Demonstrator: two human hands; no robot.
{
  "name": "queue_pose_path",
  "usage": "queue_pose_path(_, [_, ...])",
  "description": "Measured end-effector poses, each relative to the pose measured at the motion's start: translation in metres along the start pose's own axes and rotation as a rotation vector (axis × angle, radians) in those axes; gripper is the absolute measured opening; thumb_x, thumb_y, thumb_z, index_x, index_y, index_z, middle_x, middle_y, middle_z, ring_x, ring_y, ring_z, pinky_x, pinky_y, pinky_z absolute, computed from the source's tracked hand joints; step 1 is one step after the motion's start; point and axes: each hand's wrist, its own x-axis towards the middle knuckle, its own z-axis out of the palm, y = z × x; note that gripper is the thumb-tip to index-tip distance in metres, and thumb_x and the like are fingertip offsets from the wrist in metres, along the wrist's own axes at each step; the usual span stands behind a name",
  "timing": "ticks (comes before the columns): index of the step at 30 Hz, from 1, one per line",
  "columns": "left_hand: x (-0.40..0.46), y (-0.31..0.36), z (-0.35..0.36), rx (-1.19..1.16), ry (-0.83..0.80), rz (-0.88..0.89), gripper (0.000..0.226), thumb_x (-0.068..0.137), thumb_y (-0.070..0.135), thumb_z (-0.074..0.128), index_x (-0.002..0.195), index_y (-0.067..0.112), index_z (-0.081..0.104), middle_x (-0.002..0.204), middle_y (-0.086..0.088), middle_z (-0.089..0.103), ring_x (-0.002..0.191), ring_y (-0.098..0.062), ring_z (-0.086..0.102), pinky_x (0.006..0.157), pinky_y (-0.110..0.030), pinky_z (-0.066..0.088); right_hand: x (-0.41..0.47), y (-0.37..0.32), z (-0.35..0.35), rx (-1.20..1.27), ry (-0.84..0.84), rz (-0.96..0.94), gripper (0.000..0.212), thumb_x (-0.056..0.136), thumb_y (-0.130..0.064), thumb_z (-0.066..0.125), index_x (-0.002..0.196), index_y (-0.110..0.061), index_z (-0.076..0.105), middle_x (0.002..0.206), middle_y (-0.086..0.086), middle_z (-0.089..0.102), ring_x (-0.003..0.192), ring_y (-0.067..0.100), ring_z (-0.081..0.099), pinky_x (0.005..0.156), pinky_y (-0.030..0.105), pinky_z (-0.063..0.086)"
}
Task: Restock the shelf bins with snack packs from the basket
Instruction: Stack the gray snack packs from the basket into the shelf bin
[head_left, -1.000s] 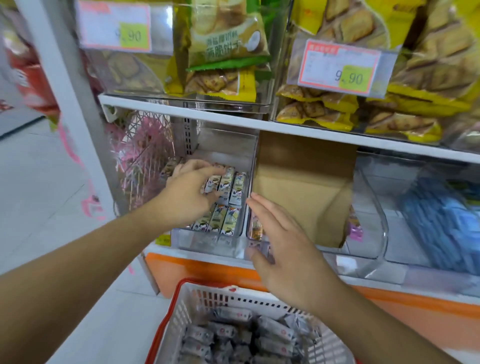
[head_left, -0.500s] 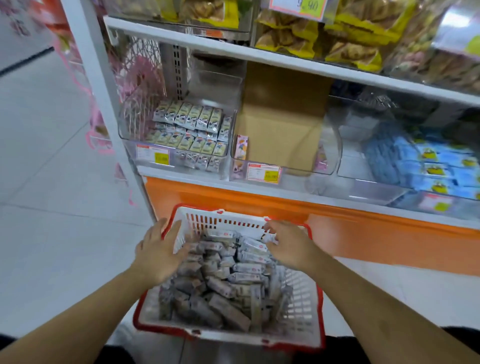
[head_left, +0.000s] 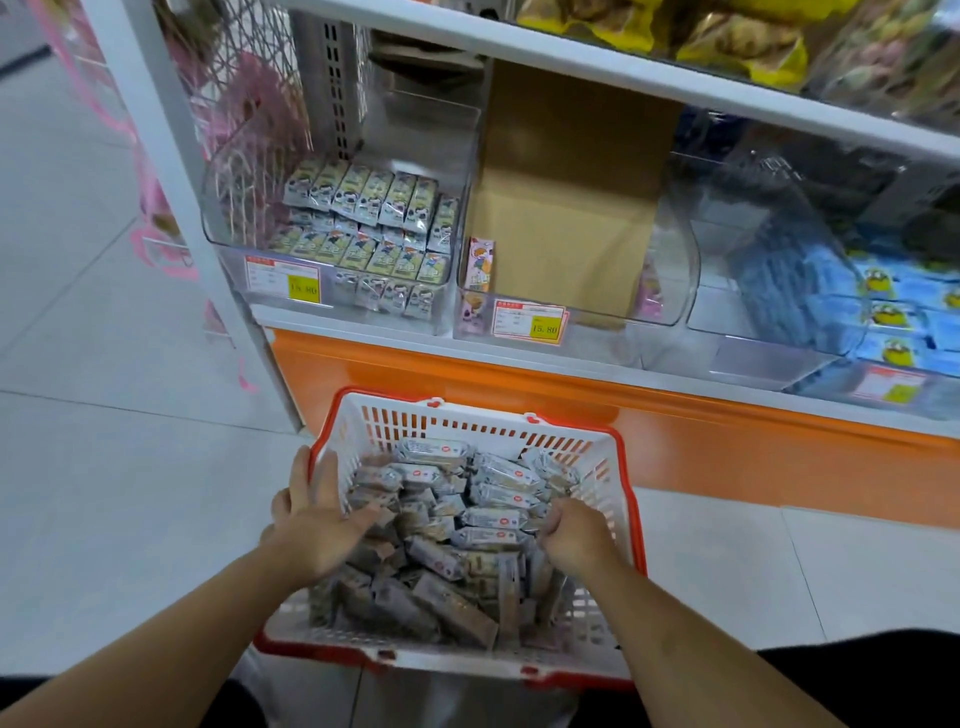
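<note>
Partly restocked: rows of snack packs (head_left: 363, 228) already in the left shelf bin (head_left: 332, 291), many left in the basket (head_left: 613, 467), left hand (head_left: 317, 525) spread flat over them, right hand (head_left: 574, 535) curled into the heap, grasp unclear.

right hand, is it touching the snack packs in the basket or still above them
Touching. The head view shows the right hand down in the basket, its curled fingers sunk among the snack packs with no gap.

Single head-worn view, looking forward and down, basket (head_left: 618, 467) close, shelf bins (head_left: 332, 306) beyond
</note>
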Motion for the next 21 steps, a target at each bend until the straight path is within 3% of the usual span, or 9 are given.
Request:
queue_pose_path(4, [-0.003,0.006,-0.004,-0.005,0.007,-0.013,0.094,0.096,0.071,0.045,0.16,0.036,-0.014,0.166,0.011,-0.03,0.156,-0.039,-0.003,0.123,-0.062,0.017,-0.005,0.0,-0.003,-0.051,0.002,-0.023,0.018,0.088,0.003,0.06,0.103,-0.007,0.066,0.094,0.009,0.069,0.084,0.024,0.065,0.072,0.033,0.057])
queue_pose_path(6, [-0.007,0.009,-0.006,-0.027,-0.002,-0.017,0.091,0.098,0.067,0.044,0.16,0.037,-0.014,0.166,0.009,-0.03,0.156,-0.039,-0.005,0.124,-0.062,0.015,-0.01,0.001,-0.006,-0.041,-0.063,-0.042,0.03,0.093,-0.003,0.063,0.122,-0.012,0.064,0.105,0.007,0.068,0.084,0.017,0.061,0.061,0.024,0.047])
queue_pose_path(8, [-0.011,0.012,-0.009,-0.059,-0.018,-0.021,0.089,0.099,0.065,0.044,0.161,0.037,-0.015,0.167,0.008,-0.03,0.156,-0.039,-0.008,0.124,-0.061,0.012,-0.011,0.003,-0.005,0.028,-0.14,-0.065,0.058,0.097,-0.008,0.064,0.152,-0.017,0.048,0.132,0.01,0.065,0.09,0.014,0.061,0.056,0.018,0.042])
queue_pose_path(9, [-0.012,0.013,-0.01,-0.067,-0.02,-0.021,0.089,0.1,0.064,0.044,0.161,0.037,-0.015,0.167,0.007,-0.03,0.156,-0.039,-0.009,0.125,-0.061,0.012,-0.011,0.005,-0.003,0.044,-0.164,-0.08,0.067,0.098,-0.01,0.064,0.16,-0.019,0.039,0.137,0.011,0.064,0.087,0.012,0.063,0.056,0.018,0.043])
queue_pose_path(10, [-0.012,0.013,-0.011,-0.073,-0.021,-0.019,0.089,0.1,0.063,0.044,0.161,0.037,-0.015,0.167,0.007,-0.03,0.156,-0.039,-0.009,0.125,-0.06,0.012,-0.01,0.007,0.001,0.035,-0.173,-0.085,0.068,0.099,-0.012,0.063,0.161,-0.02,0.037,0.128,0.01,0.068,0.078,0.01,0.063,0.055,0.019,0.045])
queue_pose_path(12, [-0.012,0.012,-0.012,-0.083,-0.026,-0.016,0.089,0.1,0.063,0.045,0.161,0.037,-0.014,0.167,0.007,-0.03,0.156,-0.038,-0.009,0.125,-0.06,0.012,-0.006,0.012,0.009,-0.043,-0.153,-0.07,0.051,0.097,-0.011,0.064,0.147,-0.016,0.056,0.096,0.006,0.07,0.066,0.01,0.062,0.058,0.022,0.051])
queue_pose_path(13, [-0.012,0.011,-0.012,-0.081,-0.028,-0.015,0.089,0.1,0.063,0.045,0.161,0.037,-0.014,0.167,0.007,-0.03,0.156,-0.038,-0.009,0.125,-0.06,0.012,-0.005,0.013,0.011,-0.085,-0.133,-0.05,0.036,0.094,-0.008,0.066,0.13,-0.009,0.068,0.089,0.006,0.069,0.068,0.011,0.064,0.064,0.024,0.057])
queue_pose_path(15, [-0.012,0.011,-0.012,-0.077,-0.036,-0.018,0.089,0.1,0.064,0.045,0.161,0.038,-0.014,0.167,0.007,-0.03,0.156,-0.039,-0.01,0.125,-0.06,0.011,-0.003,0.015,0.015,-0.15,-0.102,-0.01,0.011,0.089,-0.004,0.07,0.098,-0.008,0.074,0.088,0.007,0.07,0.075,0.015,0.068,0.072,0.028,0.06])
queue_pose_path(21, [-0.014,0.012,-0.015,-0.067,-0.042,-0.016,0.09,0.1,0.066,0.043,0.161,0.036,-0.015,0.167,0.006,-0.029,0.156,-0.039,-0.008,0.125,-0.06,0.011,-0.005,0.018,0.012,-0.304,0.001,-0.082,0.015,0.089,-0.002,0.067,0.092,-0.016,0.07,0.092,0.0,0.07,0.084,0.015,0.066,0.076,0.028,0.057])
